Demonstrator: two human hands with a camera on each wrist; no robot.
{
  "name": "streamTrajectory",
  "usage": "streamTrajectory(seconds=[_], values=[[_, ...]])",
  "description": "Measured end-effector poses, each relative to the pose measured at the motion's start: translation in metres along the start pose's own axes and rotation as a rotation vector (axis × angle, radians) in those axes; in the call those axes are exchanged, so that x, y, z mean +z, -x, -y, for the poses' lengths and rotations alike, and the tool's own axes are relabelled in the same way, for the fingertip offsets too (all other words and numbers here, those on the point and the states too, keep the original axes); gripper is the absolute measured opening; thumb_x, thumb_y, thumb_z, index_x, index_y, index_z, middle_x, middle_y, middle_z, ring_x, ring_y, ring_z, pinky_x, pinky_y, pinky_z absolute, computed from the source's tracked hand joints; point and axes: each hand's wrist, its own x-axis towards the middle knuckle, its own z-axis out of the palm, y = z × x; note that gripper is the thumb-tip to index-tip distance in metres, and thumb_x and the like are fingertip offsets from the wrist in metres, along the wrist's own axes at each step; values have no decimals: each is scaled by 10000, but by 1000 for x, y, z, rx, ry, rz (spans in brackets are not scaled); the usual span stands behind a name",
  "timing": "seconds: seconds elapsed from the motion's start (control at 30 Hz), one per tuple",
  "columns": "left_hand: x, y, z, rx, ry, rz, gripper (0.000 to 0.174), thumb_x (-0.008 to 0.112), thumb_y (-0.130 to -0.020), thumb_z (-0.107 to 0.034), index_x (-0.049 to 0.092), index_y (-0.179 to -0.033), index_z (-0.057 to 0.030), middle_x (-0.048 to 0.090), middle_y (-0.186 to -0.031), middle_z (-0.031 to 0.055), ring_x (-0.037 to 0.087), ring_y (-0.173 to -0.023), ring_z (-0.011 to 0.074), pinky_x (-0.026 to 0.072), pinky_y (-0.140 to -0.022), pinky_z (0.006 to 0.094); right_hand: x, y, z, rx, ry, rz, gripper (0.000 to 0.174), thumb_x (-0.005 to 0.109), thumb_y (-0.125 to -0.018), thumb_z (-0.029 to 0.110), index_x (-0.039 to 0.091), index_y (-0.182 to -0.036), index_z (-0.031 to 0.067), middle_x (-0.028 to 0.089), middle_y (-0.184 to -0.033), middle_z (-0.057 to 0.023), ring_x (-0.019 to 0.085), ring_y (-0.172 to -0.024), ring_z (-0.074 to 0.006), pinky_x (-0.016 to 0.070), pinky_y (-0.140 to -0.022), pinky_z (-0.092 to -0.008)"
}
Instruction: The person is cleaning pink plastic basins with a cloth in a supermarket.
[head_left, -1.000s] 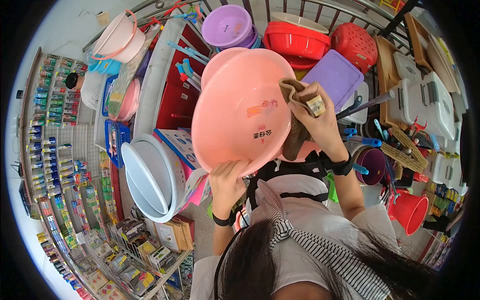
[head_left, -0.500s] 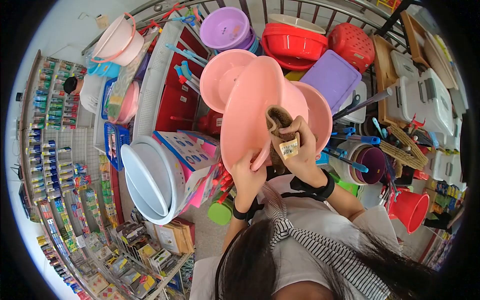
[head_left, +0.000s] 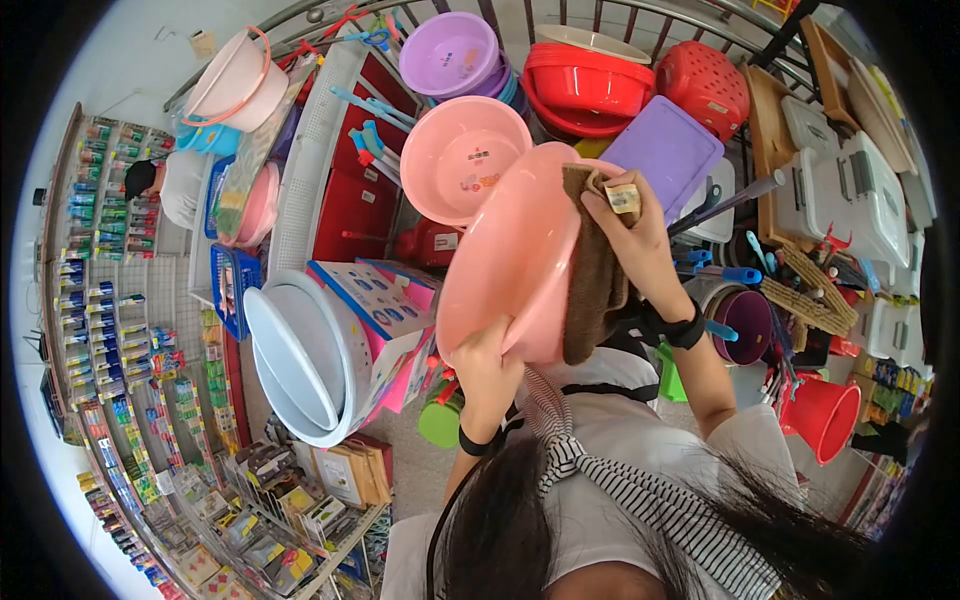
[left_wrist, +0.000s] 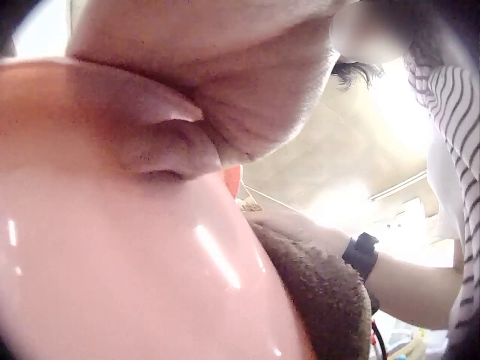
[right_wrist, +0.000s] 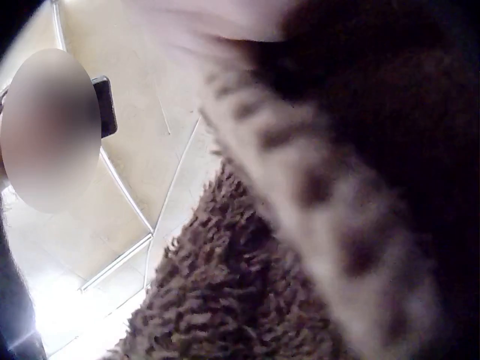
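A large pink plastic basin (head_left: 505, 260) stands tilted on its side in front of my body. My left hand (head_left: 488, 372) grips its near rim, and the left wrist view shows the thumb (left_wrist: 176, 146) lying over the basin wall. In my right hand (head_left: 640, 240) is a brown towel (head_left: 596, 290) with a pale label (head_left: 622, 198), pinched near its top. The towel hangs along the basin's right outer side. Close up in the right wrist view, its shaggy pile (right_wrist: 232, 277) and stitched hem (right_wrist: 300, 180) show.
A smaller pink basin (head_left: 465, 160) sits just beyond. Purple basins (head_left: 450, 55), red basins (head_left: 590, 85) and a purple lid (head_left: 660, 150) lie farther back. Pale blue tubs (head_left: 300, 360) stand left; a purple bucket (head_left: 742, 325) and red bucket (head_left: 820, 420) stand right.
The basin swung from face-up to edge-on, then turned partly back, leaving the smaller basin behind it uncovered. The right hand moved inward with the towel, then back out along the basin's outer side.
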Motion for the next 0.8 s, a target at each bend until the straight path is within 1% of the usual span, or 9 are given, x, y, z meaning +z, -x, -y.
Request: streamTrajectory(seconds=[0.1, 0.13, 0.23, 0.27, 0.37, 0.4, 0.5, 0.77, 0.8], values=[[-5, -3, 3, 123, -82, -29, 250, 527, -561, 54, 577, -799, -4, 544, -646, 182, 557, -614, 382, 418, -558, 450, -4, 11, 8, 7, 76, 65, 174, 656, -875, 79, 516, -961, 23, 577, -874, -12, 546, -772, -70, 459, -669, -231], [-6, -5, 5, 176, -115, -49, 240, 528, -554, 57, 573, -779, -13, 543, -631, 162, 555, -598, 365, 412, -548, 444, -3, 16, 12, -100, 170, 66, 185, 678, -854, 74, 527, -948, 24, 585, -877, -25, 553, -799, -85, 458, -700, -246], [-16, -8, 7, 234, -168, -71, 227, 525, -540, 65, 559, -746, -24, 526, -604, 135, 539, -564, 337, 397, -527, 428, -3, 25, 6, -92, 198, 150, 221, 713, -821, 79, 534, -939, 26, 591, -875, -42, 557, -834, -101, 452, -734, -258], [-19, -9, 7, 234, -169, -70, 227, 525, -540, 65, 559, -746, -24, 526, -604, 135, 539, -564, 337, 397, -527, 428, 0, 28, 8, -79, 74, 166, 252, 752, -783, 103, 552, -916, 26, 593, -879, -56, 556, -864, -114, 442, -761, -264], [-25, -11, 7, 232, -176, -62, 179, 500, -557, 71, 557, -706, -11, 530, -613, 160, 524, -566, 352, 392, -536, 416, -8, 14, 12, -11, 179, 227, 237, 750, -794, 134, 566, -891, 21, 589, -853, -38, 556, -809, -100, 445, -724, -251], [-25, -11, 7, 237, -176, -66, 174, 500, -556, 72, 550, -700, -11, 521, -607, 159, 515, -560, 354, 383, -527, 417, -5, 11, 22, 145, -18, 199, 213, 736, -815, 155, 582, -879, 23, 593, -823, -16, 550, -755, -77, 446, -678, -234], [-26, -13, 8, 269, -200, -77, 185, 512, -537, 64, 536, -699, -20, 507, -591, 138, 505, -549, 336, 371, -519, 411, -6, 7, 19, 216, -46, 168, 190, 715, -837, 161, 586, -880, 29, 593, -803, 2, 545, -716, -58, 445, -632, -223], [-28, -10, 18, 261, -206, -49, 196, 534, -529, 57, 550, -705, -31, 520, -588, 112, 515, -557, 311, 374, -532, 395, 4, 18, -2, 78, -14, 112, 209, 721, -815, 98, 520, -799, 43, 582, -775, 3, 542, -694, -51, 450, -601, -226], [-25, -9, 15, 185, -187, -93, 191, 524, -560, 72, 565, -720, -25, 537, -618, 135, 529, -578, 331, 389, -542, 398, 13, 22, 4, 103, -80, 34, 222, 714, -816, 84, 496, -795, 48, 585, -774, -5, 544, -698, -52, 454, -600, -229]])
